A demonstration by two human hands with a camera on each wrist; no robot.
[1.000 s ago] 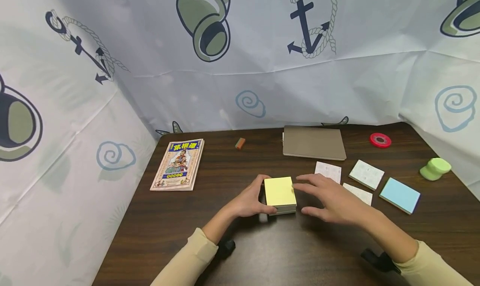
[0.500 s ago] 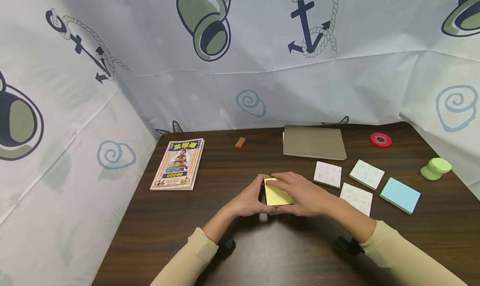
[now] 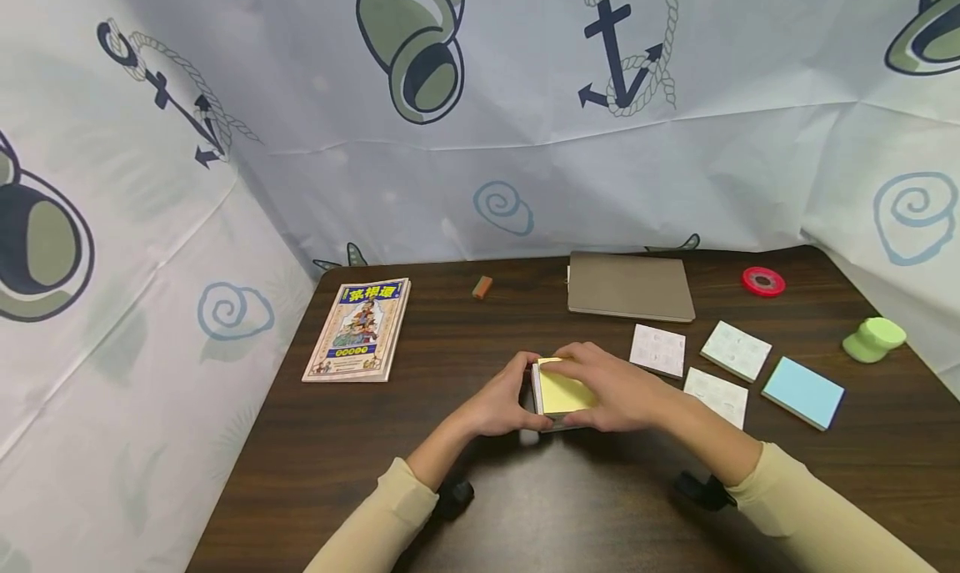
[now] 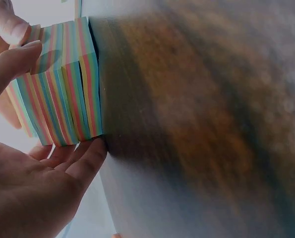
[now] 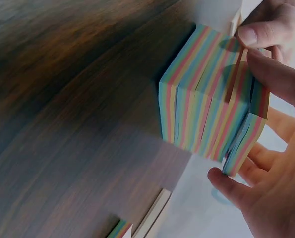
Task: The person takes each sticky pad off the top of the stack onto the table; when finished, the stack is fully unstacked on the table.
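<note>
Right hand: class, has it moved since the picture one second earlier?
Yes. The right hand moved left, away from the white square cards, and now grips the yellow-topped striped notepad block.

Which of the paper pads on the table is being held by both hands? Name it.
The yellow-topped sticky note block at centre, rainbow-striped on its sides; the blue pad and white pads lie untouched to its right.

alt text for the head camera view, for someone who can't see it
Two hands grip a thick block of sticky notes with a yellow top sheet on a dark wooden table: left hand at its left side, right hand over its right. Nearby lie a book, a closed laptop and smaller note pads.
</note>
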